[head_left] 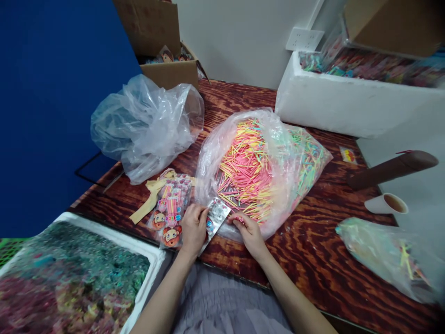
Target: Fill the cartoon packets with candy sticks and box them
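Observation:
My left hand [193, 228] is closed on a small silver printed packet [219, 214], held slanted over the table's front edge. Just right of it, my right hand [249, 234] pinches a small bunch of thin pink sticks [239, 219], their ends showing at the fingertips. Behind both hands lies a large clear plastic bag [208, 157], its mouth spread wide around a heap of pink and yellow sticks [246, 171]. Beside my left hand are several filled packets [171, 211] with cartoon faces, and a pale yellow strip of cloth [146, 208].
A crumpled clear bag [149, 125] and a cardboard box [170, 74] are at back left. White foam boxes stand at back right [313, 97] and front left [151, 269]. On the right are a brown tube [392, 169], a paper cup [378, 204] and a plastic bag [378, 255].

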A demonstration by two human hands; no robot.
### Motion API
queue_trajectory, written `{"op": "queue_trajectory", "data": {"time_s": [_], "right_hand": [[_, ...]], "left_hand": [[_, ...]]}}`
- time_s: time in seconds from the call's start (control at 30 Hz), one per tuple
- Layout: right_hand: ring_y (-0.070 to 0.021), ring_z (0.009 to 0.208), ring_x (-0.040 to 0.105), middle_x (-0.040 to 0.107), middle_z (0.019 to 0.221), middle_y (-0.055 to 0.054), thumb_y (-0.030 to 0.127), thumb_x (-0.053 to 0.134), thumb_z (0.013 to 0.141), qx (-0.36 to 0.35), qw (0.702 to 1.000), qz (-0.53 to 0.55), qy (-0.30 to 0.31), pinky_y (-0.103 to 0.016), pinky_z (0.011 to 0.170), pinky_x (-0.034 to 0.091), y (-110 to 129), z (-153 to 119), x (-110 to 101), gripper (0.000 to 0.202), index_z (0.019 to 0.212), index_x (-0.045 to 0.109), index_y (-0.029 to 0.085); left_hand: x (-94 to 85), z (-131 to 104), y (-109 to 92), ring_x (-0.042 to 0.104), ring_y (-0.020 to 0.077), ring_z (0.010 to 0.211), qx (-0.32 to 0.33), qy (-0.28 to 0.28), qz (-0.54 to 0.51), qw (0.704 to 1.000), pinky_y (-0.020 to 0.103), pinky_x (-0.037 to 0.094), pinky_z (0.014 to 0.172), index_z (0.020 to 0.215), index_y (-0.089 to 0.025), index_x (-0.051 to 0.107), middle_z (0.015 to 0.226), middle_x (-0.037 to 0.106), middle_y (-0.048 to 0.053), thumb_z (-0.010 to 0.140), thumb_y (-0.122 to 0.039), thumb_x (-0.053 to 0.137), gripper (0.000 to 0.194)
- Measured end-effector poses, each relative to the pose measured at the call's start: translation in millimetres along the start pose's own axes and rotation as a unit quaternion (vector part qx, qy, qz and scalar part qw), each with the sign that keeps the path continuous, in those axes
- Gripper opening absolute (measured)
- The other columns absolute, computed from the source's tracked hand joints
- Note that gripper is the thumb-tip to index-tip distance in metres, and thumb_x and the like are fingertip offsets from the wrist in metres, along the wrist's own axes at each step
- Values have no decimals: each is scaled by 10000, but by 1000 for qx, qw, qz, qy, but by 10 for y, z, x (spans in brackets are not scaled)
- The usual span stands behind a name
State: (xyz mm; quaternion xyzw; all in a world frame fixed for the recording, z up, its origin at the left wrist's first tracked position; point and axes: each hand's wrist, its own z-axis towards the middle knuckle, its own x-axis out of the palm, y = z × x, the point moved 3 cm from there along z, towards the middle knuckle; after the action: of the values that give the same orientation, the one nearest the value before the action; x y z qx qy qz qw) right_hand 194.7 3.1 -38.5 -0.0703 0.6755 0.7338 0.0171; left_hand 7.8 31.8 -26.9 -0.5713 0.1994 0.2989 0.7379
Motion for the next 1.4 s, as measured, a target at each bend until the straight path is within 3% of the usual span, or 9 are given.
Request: {"op": "queue_trajectory", "data": {"time_s": [0.17,0.3,0.43,0.53,0.63,0.77,0.97,1.27,1.4], "right_hand": [[-193,837,636,667,833,-20,306,510,946,6,1000,9,1,-294,791,455,-5,-8,4,184,884,664,227],[-197,821,641,683,817,-17,338,562,911,37,998,42,-13,-303,784,469,-35,-20,-4,164,869,673,224],[-189,771,662,710,783,-3,375,668,829,96,973,186,-92,-322,779,507,12,95,-63,160,886,665,226],[-186,771,672,718,790,-1,344,723,782,93,937,309,-133,-362,831,523,220,311,-91,167,877,654,226],[-200,854,684,722,834,-8,325,720,787,70,916,382,-100,-421,940,499,493,565,-44,150,878,646,231],[-214,953,684,732,852,-15,368,681,816,61,924,373,-54,-434,1025,455,697,775,110,136,835,651,237],[-249,915,706,758,834,-28,425,721,766,104,926,361,-45,-447,981,484,659,762,303,227,836,660,218],[-250,900,714,759,817,-33,391,694,794,108,932,346,-15,-455,944,496,575,671,262,187,844,645,217],[-246,940,707,756,843,-27,375,694,802,106,927,361,-20,-463,990,476,579,619,266,173,872,659,221]], "left_hand": [[-12,-8,20,632,196,868,30,20,11,999,317,479,793,954,-190,679,919,679,65,968,-289,438,261],[-25,-29,75,666,206,855,70,0,63,996,329,505,771,1100,-175,672,962,726,87,977,-272,425,293],[-55,-41,80,685,199,825,94,-25,66,993,315,524,745,1110,-168,673,936,739,87,974,-258,438,286],[-85,-47,49,689,188,891,93,-32,5,995,308,534,805,1074,-180,685,984,739,76,963,-254,466,256],[-108,-64,18,685,188,946,90,-27,-35,995,321,534,854,1088,-204,688,1025,737,65,957,-260,478,253],[-106,-95,-3,690,187,907,93,8,-46,995,320,534,825,1097,-209,688,995,741,71,958,-255,475,259],[-94,-113,-2,696,193,870,70,16,-77,994,310,530,793,1051,-205,703,945,744,75,954,-271,479,253],[-125,-85,-73,661,192,912,34,32,-145,988,315,500,831,983,-198,697,949,720,66,945,-269,502,211],[-135,-66,-79,642,173,824,6,35,-172,984,280,488,753,912,-190,693,863,689,51,943,-289,500,218]]}}
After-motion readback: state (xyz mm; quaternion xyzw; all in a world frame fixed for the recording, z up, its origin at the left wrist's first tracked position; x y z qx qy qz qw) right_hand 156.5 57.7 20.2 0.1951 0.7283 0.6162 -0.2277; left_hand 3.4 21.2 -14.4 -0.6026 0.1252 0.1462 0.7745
